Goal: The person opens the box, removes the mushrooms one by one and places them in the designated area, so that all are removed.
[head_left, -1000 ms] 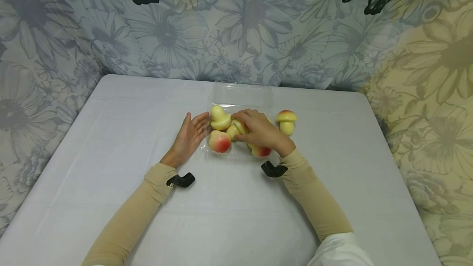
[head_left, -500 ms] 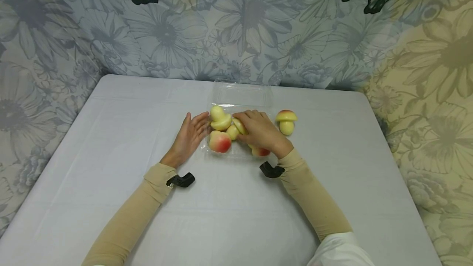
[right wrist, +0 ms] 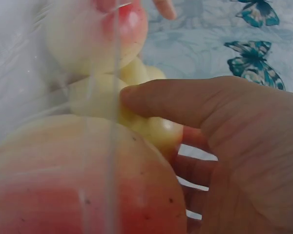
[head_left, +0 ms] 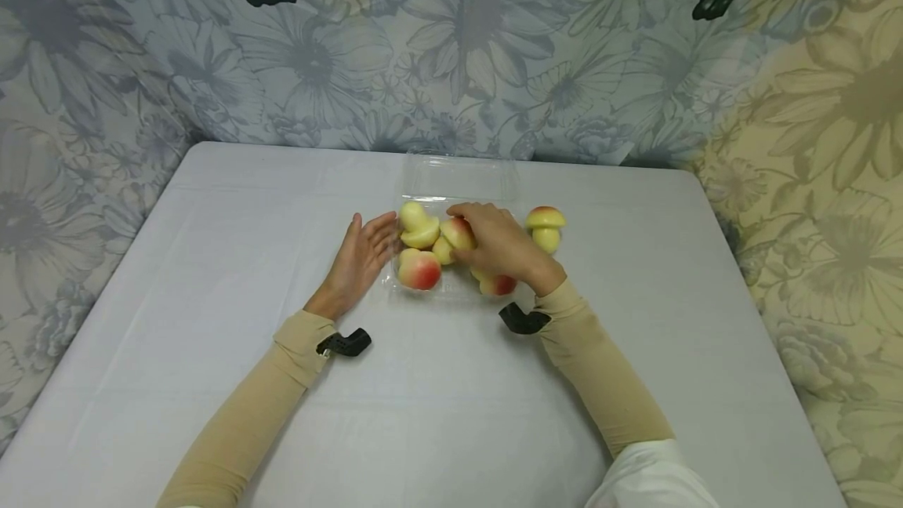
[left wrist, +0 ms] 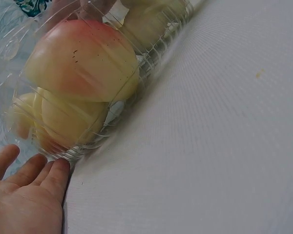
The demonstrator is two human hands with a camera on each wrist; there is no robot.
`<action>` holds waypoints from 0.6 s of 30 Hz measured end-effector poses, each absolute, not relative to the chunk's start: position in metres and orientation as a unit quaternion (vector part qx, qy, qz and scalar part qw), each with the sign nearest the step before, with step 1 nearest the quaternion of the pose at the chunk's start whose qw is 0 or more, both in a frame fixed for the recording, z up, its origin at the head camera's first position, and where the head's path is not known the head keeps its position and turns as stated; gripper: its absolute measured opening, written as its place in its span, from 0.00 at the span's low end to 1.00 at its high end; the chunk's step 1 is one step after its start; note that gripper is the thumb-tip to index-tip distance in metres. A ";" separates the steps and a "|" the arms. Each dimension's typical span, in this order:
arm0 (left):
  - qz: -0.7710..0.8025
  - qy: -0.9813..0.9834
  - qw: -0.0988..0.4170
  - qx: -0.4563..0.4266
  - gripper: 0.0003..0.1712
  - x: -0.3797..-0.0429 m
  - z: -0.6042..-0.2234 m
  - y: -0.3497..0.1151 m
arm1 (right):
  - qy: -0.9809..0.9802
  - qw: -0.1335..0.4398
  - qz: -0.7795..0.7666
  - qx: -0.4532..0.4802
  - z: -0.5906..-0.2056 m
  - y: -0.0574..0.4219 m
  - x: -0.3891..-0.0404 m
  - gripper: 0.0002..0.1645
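Observation:
My right hand is over a clear plastic clamshell box and grips a yellow toy mushroom with a reddish cap. In the right wrist view its thumb lies on the pale stem and the fingers curve round the far side. Around it in the box lie a mushroom at the back left, one at the front left and one at the front right, partly under the hand. My left hand stands with fingers extended at the box's left side; in the left wrist view its fingertips reach the wall.
Another toy mushroom stands cap up on the white table, right of the box. The box's transparent lid lies folded back toward the flowered wall.
The mushroom under my right hand has turned, so more of its red cap shows, and the hand has shifted slightly. My left hand keeps its place beside the box.

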State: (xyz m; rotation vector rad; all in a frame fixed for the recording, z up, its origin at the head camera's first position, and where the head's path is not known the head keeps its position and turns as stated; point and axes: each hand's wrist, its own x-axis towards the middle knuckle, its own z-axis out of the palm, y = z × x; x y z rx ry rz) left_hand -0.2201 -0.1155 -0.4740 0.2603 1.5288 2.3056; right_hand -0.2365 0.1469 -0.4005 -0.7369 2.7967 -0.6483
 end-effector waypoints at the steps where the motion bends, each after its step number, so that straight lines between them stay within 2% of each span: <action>1: 0.816 0.542 0.181 0.093 0.48 -0.220 -0.474 -0.116 | 0.938 0.088 -0.228 -0.245 -0.400 0.147 -0.237 0.40; 10: 0.815 0.541 0.185 0.093 0.47 -0.221 -0.474 -0.116 | 0.914 0.093 -0.305 -0.252 -0.398 0.151 -0.238 0.32; 18: 0.816 0.540 0.184 0.092 0.47 -0.220 -0.474 -0.116 | 0.894 0.069 -0.345 -0.279 -0.397 0.154 -0.237 0.28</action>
